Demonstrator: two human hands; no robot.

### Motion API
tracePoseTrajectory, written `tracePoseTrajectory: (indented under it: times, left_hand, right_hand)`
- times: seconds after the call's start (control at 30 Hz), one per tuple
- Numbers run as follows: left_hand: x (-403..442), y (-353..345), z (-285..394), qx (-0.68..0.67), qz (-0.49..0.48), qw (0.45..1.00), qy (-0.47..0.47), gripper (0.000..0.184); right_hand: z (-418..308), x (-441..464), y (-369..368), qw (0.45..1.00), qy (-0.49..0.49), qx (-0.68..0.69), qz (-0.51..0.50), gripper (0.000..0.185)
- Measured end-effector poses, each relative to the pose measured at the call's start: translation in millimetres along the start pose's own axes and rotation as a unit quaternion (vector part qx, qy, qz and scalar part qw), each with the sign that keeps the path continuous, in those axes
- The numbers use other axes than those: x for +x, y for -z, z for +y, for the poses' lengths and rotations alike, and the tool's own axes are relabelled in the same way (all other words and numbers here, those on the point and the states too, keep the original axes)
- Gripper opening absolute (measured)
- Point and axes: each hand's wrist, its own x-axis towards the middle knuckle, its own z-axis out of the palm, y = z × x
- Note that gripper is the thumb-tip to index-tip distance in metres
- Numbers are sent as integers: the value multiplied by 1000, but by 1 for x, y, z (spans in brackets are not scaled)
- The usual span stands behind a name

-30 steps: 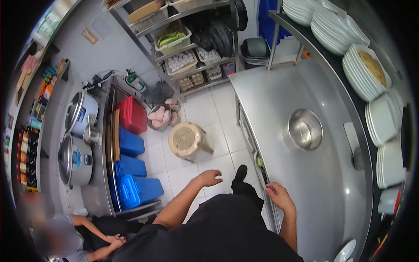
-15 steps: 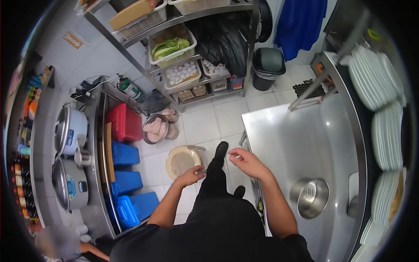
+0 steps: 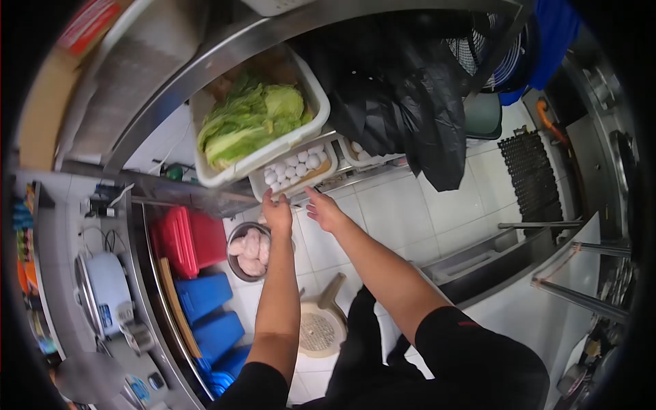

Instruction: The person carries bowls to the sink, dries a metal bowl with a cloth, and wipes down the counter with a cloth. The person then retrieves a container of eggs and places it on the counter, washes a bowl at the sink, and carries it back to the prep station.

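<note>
Egg tray (image 3: 331,168), white, sits on the lower tier of the shelf (image 3: 236,44), directly under the lettuce tray (image 3: 321,102); white eggs (image 3: 294,169) lie loose in it, not quite covering its bottom. Left hand (image 3: 277,213) is at the near rim, fingers parted and a little curled; cannot tell whether the tips touch. Right hand (image 3: 324,210) is just beside it, index finger stretched toward the same rim, thumb side wide. Nothing seen in either. Handling note, my judgement: best done with palms low, one hand to each side of the rim, load kept level so the eggs don't roll and knock; knuckles want to clear the lettuce tray overhead. Black bag (image 3: 410,102) droops to the right of both trays, worth avoiding with the right sleeve. Below, on the floor, a bowl (image 3: 234,268) of pink meat (image 3: 253,247) and a stool (image 3: 321,326), both near the forearms, so mind the feet. Writing: red label (image 3: 89,26) on the carton upper left, lettering illegible; rice cooker (image 3: 108,290) lower left has a blue panel, too small to read. No brand legible.
</note>
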Motion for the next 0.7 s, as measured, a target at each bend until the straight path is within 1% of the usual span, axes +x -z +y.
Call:
tracePoseTrajectory:
  times: [0.07, 0.1, 0.13, 0.17, 0.23, 0.27, 0.37, 0.47, 0.53, 0.6, 0.7]
  left_hand:
    - [25, -3, 7, 115, 36, 987, -103, 63]
    - [34, -2, 5, 172, 55, 972, -152, 67]
    - [46, 1, 6, 192, 40, 971, -134, 76]
    - [60, 4, -3, 217, 38, 964, -147, 78]
    - [87, 5, -22, 261, 31, 950, -170, 81]
    - [97, 5, -25, 266, 65, 939, -207, 72]
    - [151, 18, -48, 184, 0, 954, -238, 54]
    - [177, 19, -53, 355, -37, 873, -334, 39]
    - [197, 10, -73, 297, -22, 872, -389, 41]
    - [218, 4, -99, 302, -35, 851, -429, 42]
    - [256, -2, -137, 397, -97, 782, -471, 42]
  right_hand:
    - [-10, 39, -21, 1000, -9, 18, 15, 76]
    - [-11, 55, -25, 998, -10, 52, 30, 72]
    - [-13, 69, -27, 995, -11, 83, 46, 69]
    - [-7, 80, -26, 991, -16, 113, 64, 65]
    - [8, 92, -20, 988, 37, 120, 93, 56]
    - [17, 96, -16, 985, 62, 122, 108, 51]
    - [18, 74, -7, 975, 60, 124, 173, 44]
    - [41, 39, 11, 964, 17, 167, 208, 37]
    - [62, 19, 26, 953, -2, 193, 235, 32]
    - [79, 2, 45, 945, -6, 204, 255, 28]
    - [85, -39, 71, 944, -11, 196, 264, 24]
